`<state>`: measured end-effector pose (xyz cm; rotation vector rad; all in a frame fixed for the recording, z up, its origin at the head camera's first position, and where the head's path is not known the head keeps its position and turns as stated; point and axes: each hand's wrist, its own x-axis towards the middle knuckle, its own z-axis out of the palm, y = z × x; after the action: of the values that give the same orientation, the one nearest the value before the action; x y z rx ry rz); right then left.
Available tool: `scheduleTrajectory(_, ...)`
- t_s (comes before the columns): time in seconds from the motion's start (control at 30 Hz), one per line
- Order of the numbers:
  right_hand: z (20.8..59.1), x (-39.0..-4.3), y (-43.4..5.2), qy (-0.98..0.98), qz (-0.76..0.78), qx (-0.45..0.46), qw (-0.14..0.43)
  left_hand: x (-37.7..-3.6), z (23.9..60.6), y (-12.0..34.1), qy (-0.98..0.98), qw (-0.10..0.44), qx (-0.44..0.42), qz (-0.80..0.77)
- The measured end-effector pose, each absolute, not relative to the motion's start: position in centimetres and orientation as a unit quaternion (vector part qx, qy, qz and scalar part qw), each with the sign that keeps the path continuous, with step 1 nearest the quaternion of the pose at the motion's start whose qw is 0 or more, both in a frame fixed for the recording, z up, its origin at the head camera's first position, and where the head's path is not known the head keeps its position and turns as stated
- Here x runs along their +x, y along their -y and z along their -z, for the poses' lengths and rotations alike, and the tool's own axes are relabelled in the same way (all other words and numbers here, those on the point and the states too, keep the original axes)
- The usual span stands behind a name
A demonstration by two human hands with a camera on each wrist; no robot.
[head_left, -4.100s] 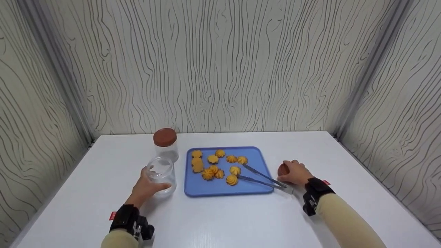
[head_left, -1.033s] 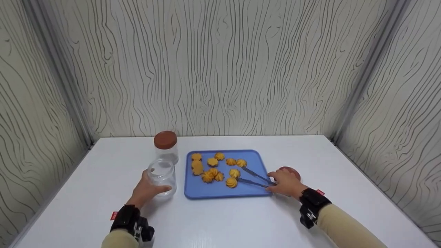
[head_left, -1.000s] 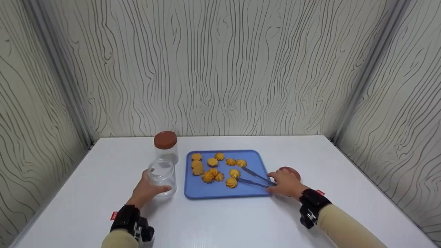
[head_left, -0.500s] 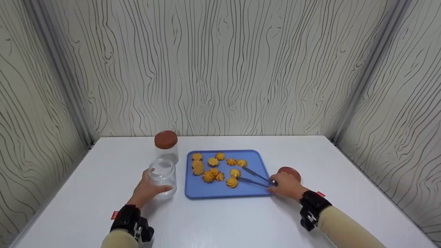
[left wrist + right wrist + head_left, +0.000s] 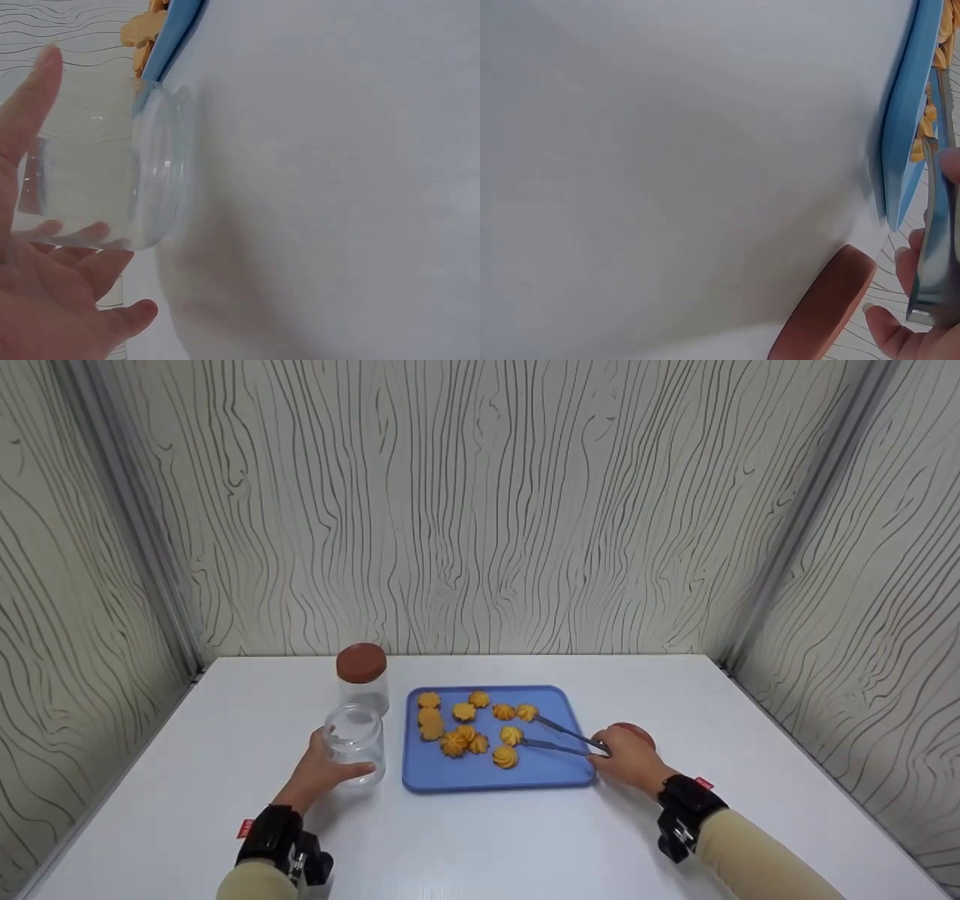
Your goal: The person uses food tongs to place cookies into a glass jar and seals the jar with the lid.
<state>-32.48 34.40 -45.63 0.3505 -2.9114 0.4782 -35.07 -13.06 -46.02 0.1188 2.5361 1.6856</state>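
My left hand [image 5: 324, 769] grips an open clear glass jar [image 5: 355, 741] that stands on the white table just left of a blue tray [image 5: 465, 774]. In the left wrist view the fingers [image 5: 30, 97] wrap round the jar [image 5: 105, 172], which looks empty. Several swirled yellow cookies [image 5: 480, 724] lie on the tray. At the tray's right edge my right hand [image 5: 621, 755] pinches the handle end of metal tongs [image 5: 562, 729]; the two arms are spread and point left over the cookies. The right wrist view shows the tongs [image 5: 934, 247] in my fingers [image 5: 904, 266].
A brown lid [image 5: 637, 730] lies on the table just behind my right hand, and shows as the lid [image 5: 825, 307] near the tray's edge [image 5: 906, 112]. A second jar [image 5: 361, 679], closed with a brown lid, stands behind the open one. Patterned walls enclose the table on three sides.
My right hand left the brown lid, took hold of the tongs' handle and raised them slightly over the tray. My left hand and the open jar stayed put.
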Motion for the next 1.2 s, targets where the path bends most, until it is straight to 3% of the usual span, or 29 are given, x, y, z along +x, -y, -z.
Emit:
scheduleTrajectory(0.17,45.7,-32.6,-34.3,0.978,-0.156,0.102,0.099,-35.2,46.2,13.3,-0.830,0.044,0.039,-0.554)
scheduleTrajectory(0.63,45.7,-33.4,-32.8,0.983,-0.177,-0.003,0.050,-35.7,46.4,13.4,-0.832,0.023,0.048,-0.552)
scheduleTrajectory(1.2,45.9,-34.3,-31.6,0.976,-0.207,0.020,0.070,-35.9,46.5,13.3,-0.838,0.035,0.038,-0.543)
